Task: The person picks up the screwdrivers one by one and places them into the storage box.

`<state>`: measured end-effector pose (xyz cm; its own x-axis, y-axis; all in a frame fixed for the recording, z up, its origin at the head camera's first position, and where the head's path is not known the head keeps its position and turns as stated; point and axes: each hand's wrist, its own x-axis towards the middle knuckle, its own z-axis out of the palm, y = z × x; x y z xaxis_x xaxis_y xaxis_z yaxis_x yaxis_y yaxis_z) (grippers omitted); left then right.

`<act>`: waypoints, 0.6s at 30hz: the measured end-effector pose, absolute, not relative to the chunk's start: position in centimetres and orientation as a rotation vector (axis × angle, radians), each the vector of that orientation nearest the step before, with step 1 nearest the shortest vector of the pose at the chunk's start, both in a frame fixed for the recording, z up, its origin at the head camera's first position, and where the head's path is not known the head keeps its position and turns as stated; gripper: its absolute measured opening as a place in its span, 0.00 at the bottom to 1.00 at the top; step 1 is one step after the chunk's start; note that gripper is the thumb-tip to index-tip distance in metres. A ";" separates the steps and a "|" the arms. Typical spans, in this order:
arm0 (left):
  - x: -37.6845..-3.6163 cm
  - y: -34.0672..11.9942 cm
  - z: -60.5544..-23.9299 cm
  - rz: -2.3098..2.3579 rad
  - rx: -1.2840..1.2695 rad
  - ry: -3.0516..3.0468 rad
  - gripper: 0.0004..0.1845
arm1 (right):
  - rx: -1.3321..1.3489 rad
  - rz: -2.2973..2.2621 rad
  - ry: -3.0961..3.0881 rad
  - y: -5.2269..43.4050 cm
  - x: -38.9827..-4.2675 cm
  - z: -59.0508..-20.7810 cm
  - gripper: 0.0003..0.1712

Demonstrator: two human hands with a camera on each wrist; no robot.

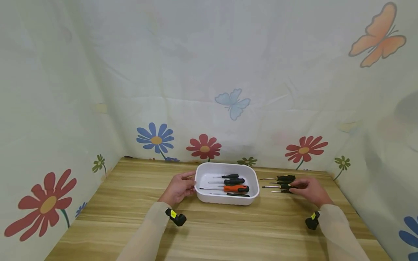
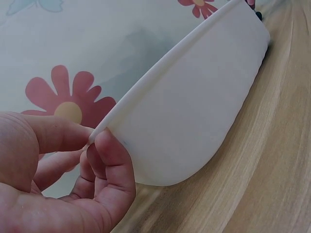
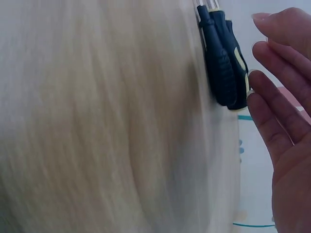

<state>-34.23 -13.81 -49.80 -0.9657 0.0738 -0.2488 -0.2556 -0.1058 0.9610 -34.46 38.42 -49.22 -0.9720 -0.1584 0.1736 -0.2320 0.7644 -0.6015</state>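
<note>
- Left hand (image 1: 177,188) at the left end of the white tray (image 1: 228,201), thumb and fingers (image 2: 114,165) pinching its rim, as the left wrist view shows plainly.
- Tray resting on the wooden bench (image 1: 209,232), about mid-width and toward the far side.
- Inside the tray: four screwdrivers, shafts pointing left, one with an orange handle (image 1: 236,188), the others dark-handled.
- Right of the tray, on the bare bench: three black-and-yellow screwdrivers (image 1: 285,178) lying side by side, tips toward the tray.
- Right hand (image 1: 310,190) at the handle ends of those three, fingers (image 3: 272,121) nearly straight and relaxed, one fingertip touching a handle butt (image 3: 233,73); no grip closed round anything, though the wrist view is blurred, so perhaps only grazing.
- Pale sleeves on both forearms, a small black-and-yellow device at each wrist (image 1: 176,216).
- Flower-and-butterfly printed cloth (image 1: 202,108) hanging behind and to both sides of the bench.
</note>
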 end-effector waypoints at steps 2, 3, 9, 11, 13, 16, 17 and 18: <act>-34.3 -13.8 -49.8 2.177 -0.207 1.931 0.28 | 0.299 0.970 -2.849 38.6 -34.5 -49.4 0.14; -34.3 -13.8 -49.8 2.179 -0.209 1.928 0.28 | 0.295 0.960 -2.853 38.7 -34.5 -49.5 0.14; -34.2 -13.8 -49.8 2.179 -0.208 1.936 0.27 | 0.281 0.953 -2.876 38.8 -34.5 -49.5 0.13; -34.2 -13.7 -49.7 2.177 -0.214 1.936 0.28 | 0.275 0.950 -2.882 38.8 -34.5 -49.4 0.13; -34.1 -13.7 -49.6 2.174 -0.220 1.937 0.28 | 0.268 0.947 -2.888 38.8 -34.4 -49.3 0.13; -34.1 -13.7 -49.5 2.171 -0.224 1.934 0.28 | 0.277 0.946 -2.892 38.7 -34.3 -49.2 0.13; -34.1 -13.7 -49.5 2.170 -0.225 1.932 0.28 | 0.279 0.946 -2.891 38.7 -34.3 -49.2 0.13; -34.1 -13.7 -49.5 2.171 -0.226 1.929 0.28 | 0.286 0.949 -2.892 38.7 -34.3 -49.2 0.13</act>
